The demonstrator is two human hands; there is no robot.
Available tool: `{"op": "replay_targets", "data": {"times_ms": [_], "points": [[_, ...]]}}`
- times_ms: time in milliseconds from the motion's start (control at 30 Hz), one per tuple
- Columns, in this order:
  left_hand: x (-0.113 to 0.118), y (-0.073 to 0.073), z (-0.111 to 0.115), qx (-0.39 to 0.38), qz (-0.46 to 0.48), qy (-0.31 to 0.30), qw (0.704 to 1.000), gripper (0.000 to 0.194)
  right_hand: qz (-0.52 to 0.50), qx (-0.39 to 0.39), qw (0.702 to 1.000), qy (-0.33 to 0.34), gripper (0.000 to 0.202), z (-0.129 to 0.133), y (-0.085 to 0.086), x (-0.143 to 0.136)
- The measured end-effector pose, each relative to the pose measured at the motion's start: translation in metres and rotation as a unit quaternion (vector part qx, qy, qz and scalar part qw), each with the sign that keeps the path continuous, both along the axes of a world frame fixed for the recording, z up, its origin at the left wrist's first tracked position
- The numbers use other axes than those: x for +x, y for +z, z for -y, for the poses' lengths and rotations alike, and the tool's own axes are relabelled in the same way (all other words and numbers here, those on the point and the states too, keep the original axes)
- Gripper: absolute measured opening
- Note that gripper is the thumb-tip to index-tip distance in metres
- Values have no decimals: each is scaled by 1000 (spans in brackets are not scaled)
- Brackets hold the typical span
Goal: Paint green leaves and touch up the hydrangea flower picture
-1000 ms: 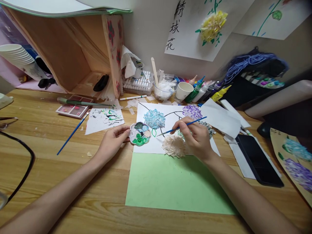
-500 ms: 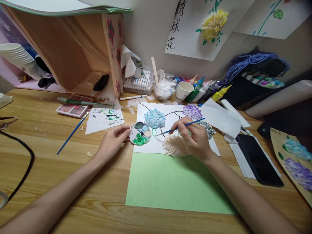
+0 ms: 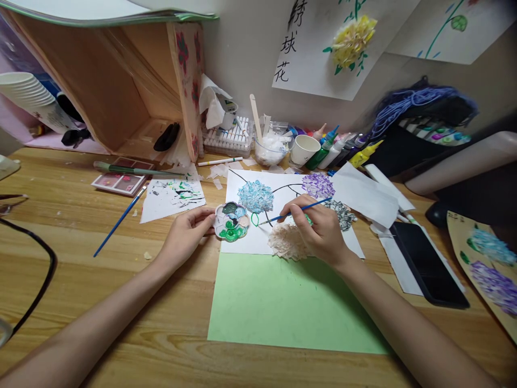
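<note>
My left hand (image 3: 188, 233) grips the edge of a small flower-shaped paint palette (image 3: 220, 229) with green, blue and grey paint in its wells. A blue paintbrush (image 3: 299, 209) is pinched in my right hand (image 3: 317, 229), its tip at the white paper (image 3: 246, 246) just beside a green leaf outline (image 3: 254, 219). Raised flowers cover the paper: a blue one (image 3: 256, 196), a purple one (image 3: 318, 185), a black-and-white one (image 3: 342, 215) and a cream one (image 3: 287, 241), partly behind my right hand. Black stems run between them.
Green paper (image 3: 299, 307) lies under the painting. Another blue brush (image 3: 120, 221) and a paint-smeared sheet (image 3: 173, 199) are at the left. Along the back stand a paper cup (image 3: 305, 150), a bowl of scraps (image 3: 271, 148) and paint bottles (image 3: 325, 148). A phone (image 3: 430, 264) lies right.
The right hand and brush have shifted very slightly, the brush handle tilting a little. The palette stays in my left hand, and the green leaf outline looks the same.
</note>
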State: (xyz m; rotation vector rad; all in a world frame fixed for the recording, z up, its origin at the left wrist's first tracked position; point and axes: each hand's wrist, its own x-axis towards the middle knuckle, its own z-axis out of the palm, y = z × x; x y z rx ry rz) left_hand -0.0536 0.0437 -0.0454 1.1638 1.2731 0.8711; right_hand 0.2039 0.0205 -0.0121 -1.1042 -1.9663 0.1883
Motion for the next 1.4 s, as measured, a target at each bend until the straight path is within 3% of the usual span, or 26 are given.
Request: {"op": "replay_targets", "data": {"times_ms": [167, 367, 567, 1167, 1400], "points": [[1, 1, 0, 1, -1, 2, 1000, 39, -4, 9, 1000, -23, 29, 0, 0, 1], [1, 1, 0, -1, 15, 2, 1000, 35, 4, 4, 1000, 2, 27, 0, 1, 1], [1, 2, 0, 2, 2, 3, 1000, 40, 3, 17, 1000, -24, 27, -1, 0, 1], [0, 0, -1, -3, 25, 4, 1000, 35, 29, 31, 999, -17, 23, -2, -2, 2], [-1, -3, -1, -4, 26, -3, 1000, 34, -4, 26, 1000, -12, 23, -1, 0, 2]]}}
